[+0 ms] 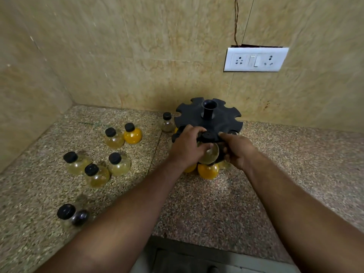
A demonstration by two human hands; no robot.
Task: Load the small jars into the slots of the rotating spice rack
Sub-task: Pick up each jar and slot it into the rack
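The black rotating spice rack point(208, 117) stands on the counter near the back wall, its top disc ringed with open slots. At the disc's near edge a round clear jar point(209, 154) with a black cap hangs between my hands. My left hand point(187, 146) grips the jar's left side, thumb across the glass. My right hand point(238, 149) holds the rack's near edge right beside the jar. Below it, an orange-filled jar point(208, 171) and other jars sit on the lower tier, partly hidden by my hands.
Several loose black-capped jars stand on the speckled counter point(216, 203) at left: an orange one point(133, 134), pale yellow ones point(96, 175), a dark one point(75, 215) near the front edge. Another jar point(167, 123) stands left of the rack. A white socket plate point(255, 59) is on the wall.
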